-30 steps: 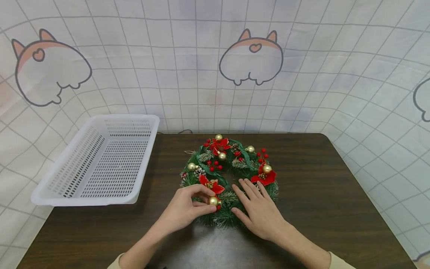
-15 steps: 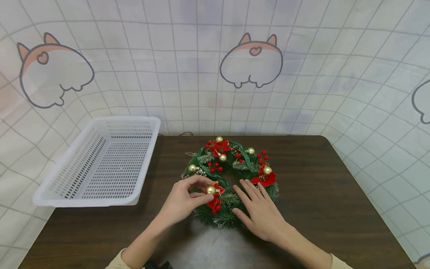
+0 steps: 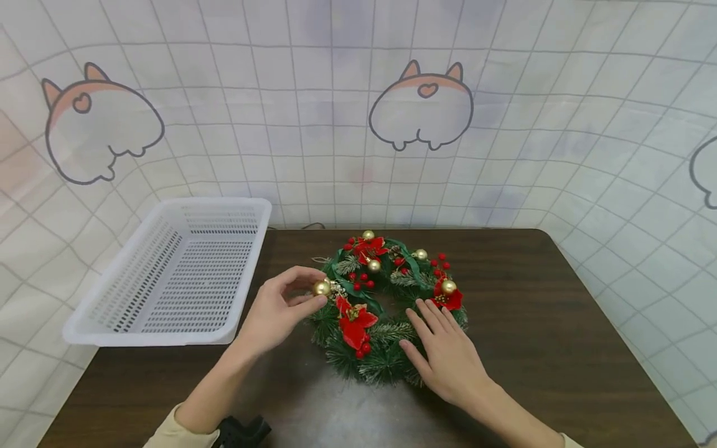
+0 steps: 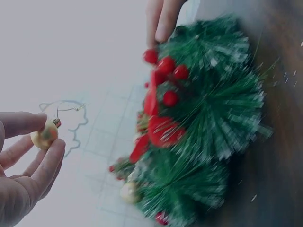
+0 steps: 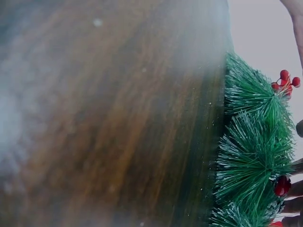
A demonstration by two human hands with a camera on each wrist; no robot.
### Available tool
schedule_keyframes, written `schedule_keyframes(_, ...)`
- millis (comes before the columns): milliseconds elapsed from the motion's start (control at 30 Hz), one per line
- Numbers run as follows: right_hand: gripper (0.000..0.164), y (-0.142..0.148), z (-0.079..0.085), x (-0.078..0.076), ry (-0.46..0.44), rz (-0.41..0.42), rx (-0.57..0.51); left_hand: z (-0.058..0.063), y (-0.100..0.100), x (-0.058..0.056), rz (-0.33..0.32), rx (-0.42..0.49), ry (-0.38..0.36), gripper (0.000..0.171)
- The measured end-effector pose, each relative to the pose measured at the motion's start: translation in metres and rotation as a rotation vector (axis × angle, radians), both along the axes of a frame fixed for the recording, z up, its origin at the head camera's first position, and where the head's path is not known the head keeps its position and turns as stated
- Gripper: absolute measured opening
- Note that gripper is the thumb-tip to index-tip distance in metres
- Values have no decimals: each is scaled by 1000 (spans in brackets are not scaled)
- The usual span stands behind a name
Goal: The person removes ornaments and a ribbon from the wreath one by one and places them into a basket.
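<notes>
A green wreath point(image 3: 381, 367) with red poinsettias point(image 3: 354, 323), red berries and several gold baubles lies on the table. At its left side, my left hand point(image 3: 274, 311) pinches a gold bauble point(image 3: 322, 288) between thumb and fingers. In the left wrist view, this bauble point(image 4: 44, 137) hangs apart from the wreath point(image 4: 203, 104), with a thin hanging loop sticking out from its cap. Another gold bauble point(image 4: 130, 193) sits on the greenery there. My right hand point(image 3: 450, 361) rests on the wreath's front right, fingers nearly straight. The right wrist view shows only parts of its fingers point(image 5: 296, 203).
A white perforated plastic basket point(image 3: 151, 339) stands at the table's left. The dark wooden table point(image 3: 538, 323) extends right of the wreath. A gridded cloth point(image 3: 313, 124) with cartoon animals hangs behind. A black object point(image 3: 243, 431) is at my left wrist.
My left hand has lifted the gold bauble off the front left poinsettia and carried it left and back to the wreath's left side. The right hand has stayed on the wreath, shifting slightly.
</notes>
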State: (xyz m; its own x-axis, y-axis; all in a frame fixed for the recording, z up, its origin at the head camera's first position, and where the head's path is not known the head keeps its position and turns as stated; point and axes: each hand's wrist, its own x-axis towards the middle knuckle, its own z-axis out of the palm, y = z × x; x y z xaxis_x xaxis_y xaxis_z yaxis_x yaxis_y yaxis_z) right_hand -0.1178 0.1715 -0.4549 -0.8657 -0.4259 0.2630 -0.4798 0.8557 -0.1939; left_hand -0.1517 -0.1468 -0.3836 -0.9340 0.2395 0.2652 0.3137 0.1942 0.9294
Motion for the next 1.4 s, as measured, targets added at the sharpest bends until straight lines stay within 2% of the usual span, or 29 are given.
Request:
schedule_keyframes(167, 61, 3, 0, 0, -5, 11, -15, 10, -14, -6, 15, 31, 28, 32)
schedule_keyframes(433, 61, 4, -2, 0, 20, 40, -6, 22, -35, -14, 50, 12, 18, 33)
schedule_keyframes(633, 62, 3, -2, 0, 27, 70, -20, 33, -46, -17, 104, -77, 6, 32)
schedule_keyframes(833, 60, 3, -2, 0, 19, 78, 28, 41, -55, -19, 137, -126, 16, 33)
schedule_keyframes(967, 61, 4, -3, -2, 25, 77, 42, 46, -66, -23, 164, -165, -5, 36)
schedule_keyframes(1167, 61, 5, -8, 0, 20, 64, 42, 47, -88, -29, 181, -181, -26, 38)
schedule_keyframes(1400, 61, 5, -8, 0, 22, 66, 38, 49, -111, -43, 175, -185, -20, 41)
